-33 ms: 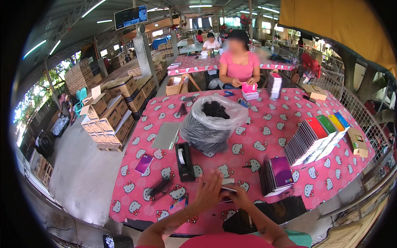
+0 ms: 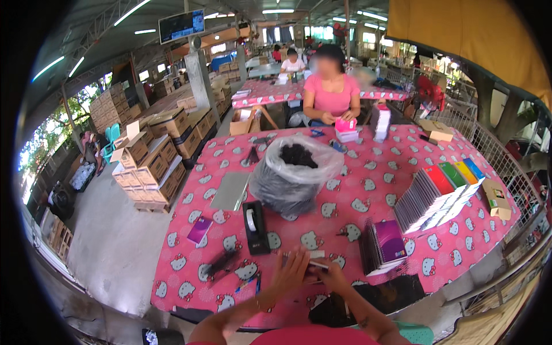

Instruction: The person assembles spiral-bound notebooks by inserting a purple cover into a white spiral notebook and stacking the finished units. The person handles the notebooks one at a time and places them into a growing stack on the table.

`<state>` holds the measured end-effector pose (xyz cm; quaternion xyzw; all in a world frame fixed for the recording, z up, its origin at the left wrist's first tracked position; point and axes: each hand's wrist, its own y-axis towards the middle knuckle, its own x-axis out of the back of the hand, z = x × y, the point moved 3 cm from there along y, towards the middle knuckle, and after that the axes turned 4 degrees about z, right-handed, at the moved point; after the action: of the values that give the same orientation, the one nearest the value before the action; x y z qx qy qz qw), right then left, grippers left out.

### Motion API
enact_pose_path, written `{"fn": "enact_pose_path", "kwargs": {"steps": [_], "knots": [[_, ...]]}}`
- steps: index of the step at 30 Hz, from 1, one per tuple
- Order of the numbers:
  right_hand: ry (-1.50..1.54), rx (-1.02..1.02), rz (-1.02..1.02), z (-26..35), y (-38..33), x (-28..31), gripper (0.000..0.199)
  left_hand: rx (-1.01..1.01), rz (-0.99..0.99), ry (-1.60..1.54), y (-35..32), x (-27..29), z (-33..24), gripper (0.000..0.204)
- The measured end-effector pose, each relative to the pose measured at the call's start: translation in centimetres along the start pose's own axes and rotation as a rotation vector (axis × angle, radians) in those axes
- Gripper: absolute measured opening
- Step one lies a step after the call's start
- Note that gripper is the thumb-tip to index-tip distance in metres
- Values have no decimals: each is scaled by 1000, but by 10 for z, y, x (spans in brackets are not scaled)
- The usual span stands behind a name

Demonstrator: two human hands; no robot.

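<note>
A small notebook (image 2: 317, 264), mostly covered by my hands, is at the table's near edge. My left hand (image 2: 292, 272) lies against it with fingers stretched out. My right hand (image 2: 332, 278) grips its right side, fingers bent round the edge. Just beyond my left hand stands a black tape dispenser (image 2: 256, 227) with a white roll. To the right of my hands is a stack of purple spiral notebooks (image 2: 386, 246). One purple notebook (image 2: 200, 229) lies flat at the left.
A plastic bag of black spiral bindings (image 2: 294, 178) stands mid-table. Red, green, yellow and blue notebooks (image 2: 440, 192) are stacked at right. Pens (image 2: 257, 283) and a dark tool (image 2: 223, 264) lie left of my forearm. Across the table, a person in pink (image 2: 332, 95) handles pink notebooks.
The view has shifted very slightly. My hands sit a little lower in the picture, still at the notebook. The person across has lowered their head slightly.
</note>
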<state>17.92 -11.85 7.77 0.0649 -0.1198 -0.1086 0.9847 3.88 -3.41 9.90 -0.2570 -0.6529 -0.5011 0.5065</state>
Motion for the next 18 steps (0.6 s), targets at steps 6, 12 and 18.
{"fn": "enact_pose_path", "kwargs": {"steps": [6,12,18], "knots": [[90,24,-13,-20,12,0,30,-61,9,-146,4,9,7,60],[74,8,-8,-17,10,0,30,-211,-48,-200,16,8,26,45],[26,-9,-9,-14,9,-2,31,-65,3,-81,-29,-14,-9,64]]}}
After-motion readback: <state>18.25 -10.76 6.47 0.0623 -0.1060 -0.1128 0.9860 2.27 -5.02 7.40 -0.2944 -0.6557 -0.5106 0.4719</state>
